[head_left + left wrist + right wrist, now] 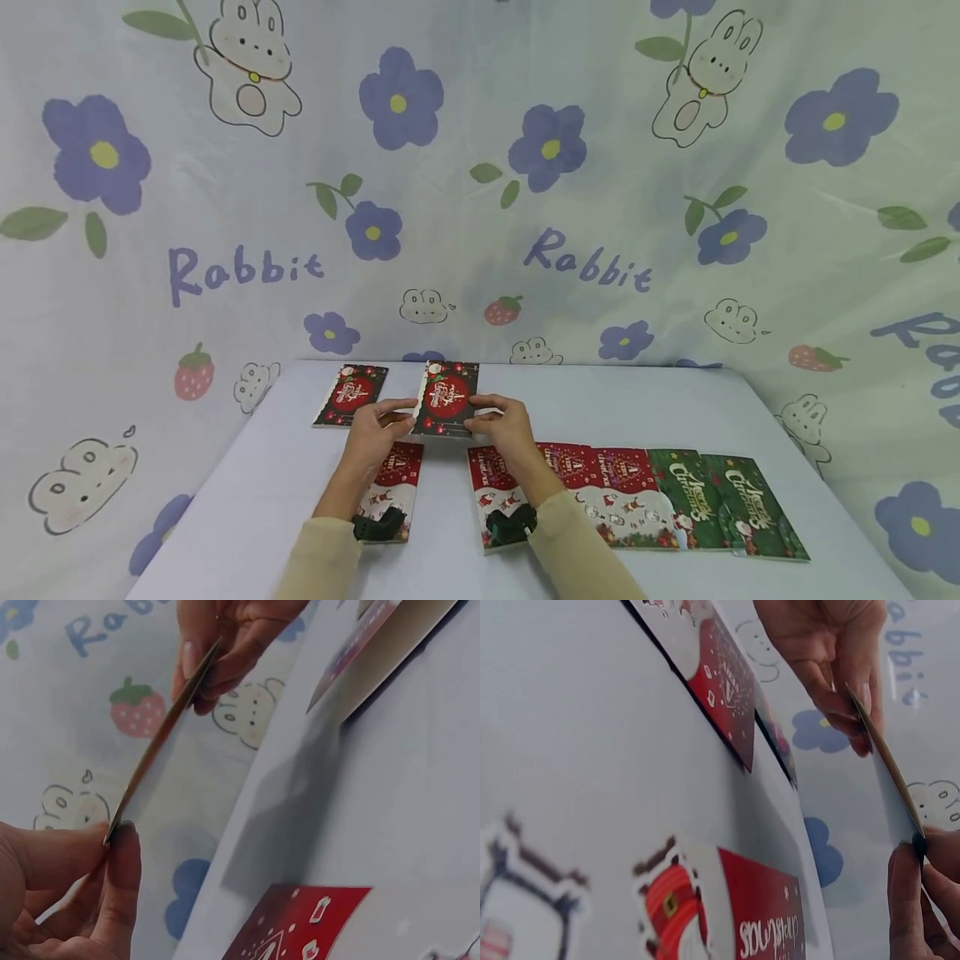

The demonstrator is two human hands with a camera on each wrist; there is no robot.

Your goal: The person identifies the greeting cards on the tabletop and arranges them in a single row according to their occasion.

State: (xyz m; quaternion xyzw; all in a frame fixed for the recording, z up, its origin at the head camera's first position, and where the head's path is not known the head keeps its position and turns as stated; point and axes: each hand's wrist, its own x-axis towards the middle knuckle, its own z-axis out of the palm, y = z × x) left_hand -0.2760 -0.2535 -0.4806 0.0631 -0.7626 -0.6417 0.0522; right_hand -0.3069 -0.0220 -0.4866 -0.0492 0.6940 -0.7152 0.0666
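Note:
Both hands hold one dark Christmas card (447,398) with a red circle on its front, raised over the table's far half. At its left edge, my left hand (375,429) pinches it between thumb and fingers. My right hand (504,423) pinches the opposite edge. In the left wrist view the card (161,742) appears edge-on, thin and slightly bowed. A matching dark card (345,400) lies flat just beyond the left hand. Beneath the left forearm lies a red-and-white Christmas card (399,479), partly covered by the wrist.
To the right, a row of overlapping red cards (626,500) and green cards (761,508) lies along the near side of the white table (637,408). The right forearm crosses over the row's left end. A curtain (465,200) printed with rabbits and flowers hangs behind the table.

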